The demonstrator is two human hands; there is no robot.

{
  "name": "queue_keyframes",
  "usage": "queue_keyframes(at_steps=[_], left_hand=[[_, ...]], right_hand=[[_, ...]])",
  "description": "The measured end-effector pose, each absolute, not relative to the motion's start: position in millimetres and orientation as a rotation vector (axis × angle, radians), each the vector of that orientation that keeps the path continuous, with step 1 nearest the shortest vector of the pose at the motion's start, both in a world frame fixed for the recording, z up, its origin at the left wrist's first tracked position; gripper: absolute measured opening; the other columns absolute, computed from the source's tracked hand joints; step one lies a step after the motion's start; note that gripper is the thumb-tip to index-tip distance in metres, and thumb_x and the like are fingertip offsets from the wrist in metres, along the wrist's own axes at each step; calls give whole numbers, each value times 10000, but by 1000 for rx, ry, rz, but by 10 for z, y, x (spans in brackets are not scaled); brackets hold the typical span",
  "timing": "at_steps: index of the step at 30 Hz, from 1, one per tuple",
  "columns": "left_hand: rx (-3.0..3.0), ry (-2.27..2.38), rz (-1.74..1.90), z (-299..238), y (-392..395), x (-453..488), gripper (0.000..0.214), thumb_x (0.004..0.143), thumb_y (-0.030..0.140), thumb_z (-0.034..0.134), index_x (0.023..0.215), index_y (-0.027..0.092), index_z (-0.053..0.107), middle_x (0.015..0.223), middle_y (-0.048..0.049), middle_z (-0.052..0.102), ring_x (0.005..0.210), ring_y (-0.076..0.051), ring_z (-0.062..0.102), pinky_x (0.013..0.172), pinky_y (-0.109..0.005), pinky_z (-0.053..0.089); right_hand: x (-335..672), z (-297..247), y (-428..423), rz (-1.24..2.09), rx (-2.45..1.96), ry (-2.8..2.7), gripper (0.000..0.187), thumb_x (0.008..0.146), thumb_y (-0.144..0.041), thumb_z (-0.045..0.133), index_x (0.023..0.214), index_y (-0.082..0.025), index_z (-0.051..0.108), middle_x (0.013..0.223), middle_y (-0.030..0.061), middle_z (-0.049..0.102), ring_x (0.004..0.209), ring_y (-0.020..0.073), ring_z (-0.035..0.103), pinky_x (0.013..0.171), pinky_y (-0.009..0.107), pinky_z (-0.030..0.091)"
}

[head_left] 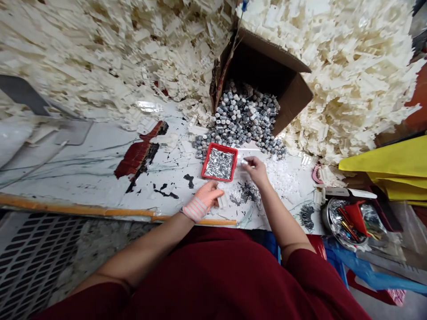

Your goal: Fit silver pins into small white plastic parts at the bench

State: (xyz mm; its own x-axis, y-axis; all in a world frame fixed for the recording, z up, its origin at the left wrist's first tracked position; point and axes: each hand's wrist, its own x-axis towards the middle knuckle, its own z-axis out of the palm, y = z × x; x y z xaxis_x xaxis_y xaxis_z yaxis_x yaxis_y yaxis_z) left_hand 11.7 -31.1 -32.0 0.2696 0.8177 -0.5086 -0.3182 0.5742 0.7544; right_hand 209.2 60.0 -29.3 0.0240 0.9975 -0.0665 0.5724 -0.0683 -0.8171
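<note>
White, marble-veined surface crosses the middle of the frame, below cream plastic parts heaped loosely at upper left. Near the centre, the left hand, in an orange glove with striped cuff, pinches a pale plastic piece below the red tray; just right of this tray, the right hand closes its fingertips on a small white piece. For good handling, I judge, the left grip should be steady and the right one light, so nothing slips. Thin, shiny metal pins fill the smooth tray; behind it, stubby grey-and-white pieces spill from a brown cardboard box.
</note>
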Motion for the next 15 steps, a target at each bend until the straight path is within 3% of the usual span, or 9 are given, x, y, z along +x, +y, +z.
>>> queue_keyframes(at_steps=[4, 9, 15], left_hand=[[503, 1065, 1011, -215, -289, 200, 352, 639, 280, 678, 902, 179, 468, 749, 15, 577, 618, -127, 579, 507, -240, 489], [470, 1156, 1098, -120, -331, 159, 345, 623, 229, 691, 876, 175, 464, 715, 38, 551, 607, -114, 554, 513, -239, 497], [572, 992, 891, -130, -343, 25, 316, 665, 285, 706, 865, 170, 490, 712, 23, 566, 571, -119, 549, 479, -231, 469]], right_hand=[[1711, -235, -25, 841, -1430, -1759, 177, 792, -327, 580, 906, -212, 652, 899, 62, 645, 831, 186, 597, 786, 334, 495], [1470, -262, -338, 632, -1444, -1845, 154, 830, -331, 563, 831, -227, 677, 855, 97, 651, 862, 235, 601, 833, 410, 484], [1865, -176, -91, 1185, -1315, -1902, 212, 828, -400, 603, 807, -209, 695, 807, 34, 678, 758, 169, 626, 727, 303, 509]])
